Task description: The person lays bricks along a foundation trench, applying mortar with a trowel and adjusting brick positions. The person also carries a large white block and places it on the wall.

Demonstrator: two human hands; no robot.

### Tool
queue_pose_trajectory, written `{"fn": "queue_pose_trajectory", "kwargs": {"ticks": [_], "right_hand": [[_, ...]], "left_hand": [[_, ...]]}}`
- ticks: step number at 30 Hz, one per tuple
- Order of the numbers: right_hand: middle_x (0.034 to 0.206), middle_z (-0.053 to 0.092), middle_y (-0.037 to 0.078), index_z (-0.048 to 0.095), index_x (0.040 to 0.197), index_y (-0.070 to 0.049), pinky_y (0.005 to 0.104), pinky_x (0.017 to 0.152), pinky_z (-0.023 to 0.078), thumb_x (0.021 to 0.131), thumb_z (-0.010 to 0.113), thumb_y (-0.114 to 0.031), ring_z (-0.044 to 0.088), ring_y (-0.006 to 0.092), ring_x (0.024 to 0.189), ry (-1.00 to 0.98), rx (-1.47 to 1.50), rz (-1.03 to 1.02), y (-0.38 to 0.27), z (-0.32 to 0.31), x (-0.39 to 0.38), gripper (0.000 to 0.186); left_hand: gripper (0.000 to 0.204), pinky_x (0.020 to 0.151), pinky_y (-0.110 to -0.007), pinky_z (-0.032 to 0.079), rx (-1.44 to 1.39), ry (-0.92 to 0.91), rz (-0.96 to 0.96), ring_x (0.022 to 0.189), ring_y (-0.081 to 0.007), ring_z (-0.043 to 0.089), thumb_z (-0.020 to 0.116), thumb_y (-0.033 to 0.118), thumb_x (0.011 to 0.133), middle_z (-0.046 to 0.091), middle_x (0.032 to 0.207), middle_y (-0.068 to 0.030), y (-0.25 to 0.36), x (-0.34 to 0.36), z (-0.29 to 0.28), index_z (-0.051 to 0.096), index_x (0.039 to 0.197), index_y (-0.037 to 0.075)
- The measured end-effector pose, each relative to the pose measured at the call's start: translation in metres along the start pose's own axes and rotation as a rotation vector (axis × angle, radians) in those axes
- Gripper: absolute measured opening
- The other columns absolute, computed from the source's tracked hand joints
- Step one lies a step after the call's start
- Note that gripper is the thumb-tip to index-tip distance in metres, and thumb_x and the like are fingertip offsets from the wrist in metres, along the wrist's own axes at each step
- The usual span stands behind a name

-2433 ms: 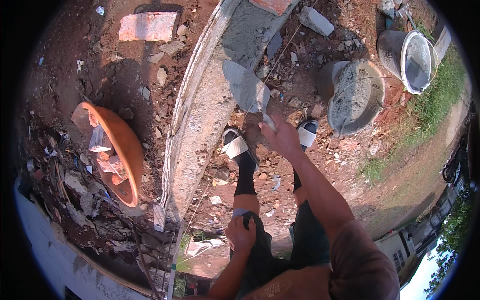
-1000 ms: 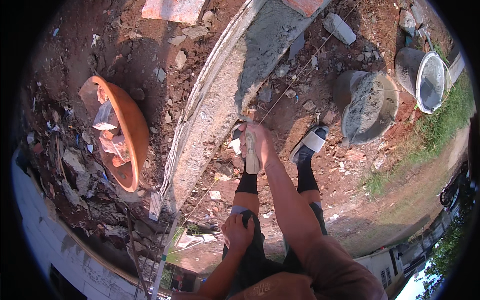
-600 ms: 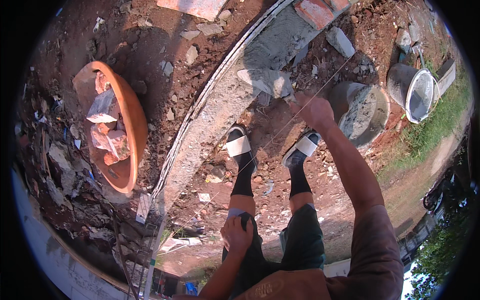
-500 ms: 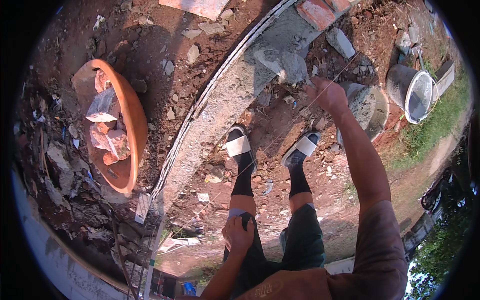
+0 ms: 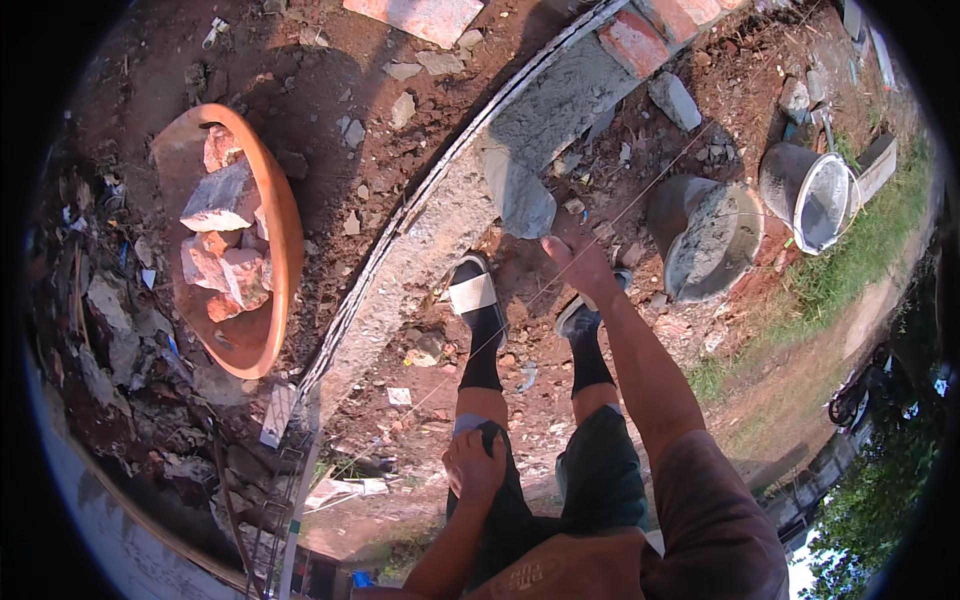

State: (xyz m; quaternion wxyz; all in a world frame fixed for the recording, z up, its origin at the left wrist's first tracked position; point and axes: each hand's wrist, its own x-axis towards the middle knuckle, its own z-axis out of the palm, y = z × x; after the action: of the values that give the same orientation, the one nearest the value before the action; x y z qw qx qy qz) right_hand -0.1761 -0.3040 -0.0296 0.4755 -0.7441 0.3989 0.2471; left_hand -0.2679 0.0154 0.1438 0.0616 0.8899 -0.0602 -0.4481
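My right hand (image 5: pixel 585 268) is closed around the handle of a trowel, the grip mostly hidden by my fingers. The trowel's grey, mortar-smeared blade (image 5: pixel 522 198) lies at the near edge of a low wall (image 5: pixel 420 248), partly over its top. Wet grey mortar (image 5: pixel 560 112) coats the wall's top beyond the blade, up to red bricks (image 5: pixel 636 45) laid at the far end. My left hand (image 5: pixel 474 464) rests over my left knee, fingers spread and holding nothing.
A thin string line (image 5: pixel 640 190) stretches across the work area. Right of my hand stand a bucket of mortar (image 5: pixel 715 245) and a pale bucket (image 5: pixel 822 205). Left of the wall, an orange basin (image 5: pixel 285 250) holds broken bricks. Rubble and a loose grey chunk (image 5: pixel 675 100) lie on the soil.
My right hand and the trowel have moved left and nearer to me along the wall. The mortar strip behind the blade shows more plainly. My left hand has stayed on the knee.
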Motion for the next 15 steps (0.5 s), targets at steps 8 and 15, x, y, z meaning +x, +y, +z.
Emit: {"fn": "queue_pose_trajectory", "kwargs": {"ticks": [8,15], "right_hand": [[0.056,0.044,0.001,0.056,0.079,-0.001,0.0309,0.046,0.036,0.09,0.056,-0.036,0.043,0.0108,0.049,0.323,0.079,0.118,0.016,-0.068,-0.139,0.037],[0.076,0.062,0.022,0.062,0.089,0.003,0.0463,0.066,0.043,0.088,0.052,-0.045,0.061,0.0361,0.073,0.4,-0.547,0.247,0.095,-0.194,-0.209,0.049]], "left_hand": [[0.028,0.09,-0.044,0.038,-0.006,0.18,0.205,0.103,-0.0267,0.053,0.057,0.031,0.084,0.058,0.102,-0.0105,0.012,0.005,-0.025,0.062,0.096,0.005],[0.018,0.068,-0.034,0.05,-0.741,0.342,0.555,0.076,-0.0268,0.062,0.065,0.001,0.076,0.063,0.087,-0.0121,0.022,-0.005,-0.095,0.06,0.093,0.002]]}}
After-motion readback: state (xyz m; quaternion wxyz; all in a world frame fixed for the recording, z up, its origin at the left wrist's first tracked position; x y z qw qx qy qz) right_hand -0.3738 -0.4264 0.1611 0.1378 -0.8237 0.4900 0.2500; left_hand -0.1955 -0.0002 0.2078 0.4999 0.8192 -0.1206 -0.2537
